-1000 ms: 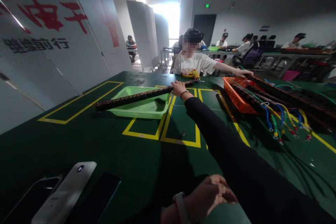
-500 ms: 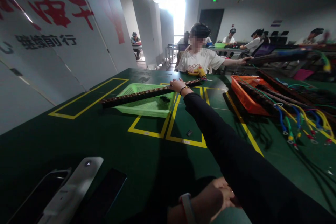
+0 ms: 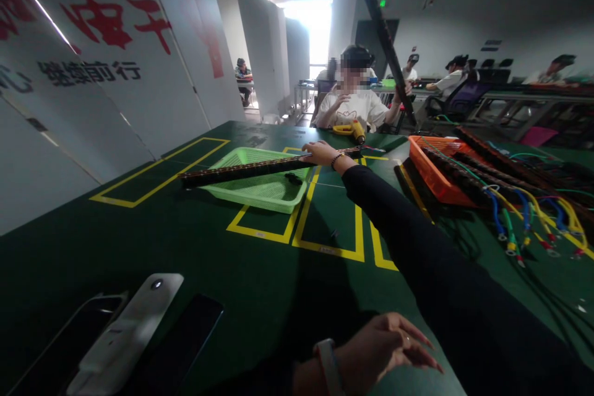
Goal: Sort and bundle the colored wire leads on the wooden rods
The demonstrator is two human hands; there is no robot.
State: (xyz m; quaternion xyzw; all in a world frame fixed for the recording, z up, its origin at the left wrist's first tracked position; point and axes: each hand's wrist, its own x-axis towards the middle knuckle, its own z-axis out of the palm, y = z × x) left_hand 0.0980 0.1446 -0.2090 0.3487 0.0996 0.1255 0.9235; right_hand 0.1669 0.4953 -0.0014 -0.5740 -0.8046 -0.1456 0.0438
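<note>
The long dark strip [image 3: 250, 168] lies across the rim of the green basket [image 3: 260, 189], 1 end jutting out over the green table [image 3: 185, 247] to the left. It looks thin, stiff and ridged along its length. The right hand [image 3: 322, 153], arm fully stretched, rests on the strip's near end with fingers curled over it; how firmly it grips cannot be told. Held so far from its middle, the strip could tip or slide off the basket rim. The left hand [image 3: 387, 346] lies loose and empty at the table edge, fingers spread. Across the table a person [image 3: 355, 108] lifts another strip [image 3: 383, 34] upright.
</note>
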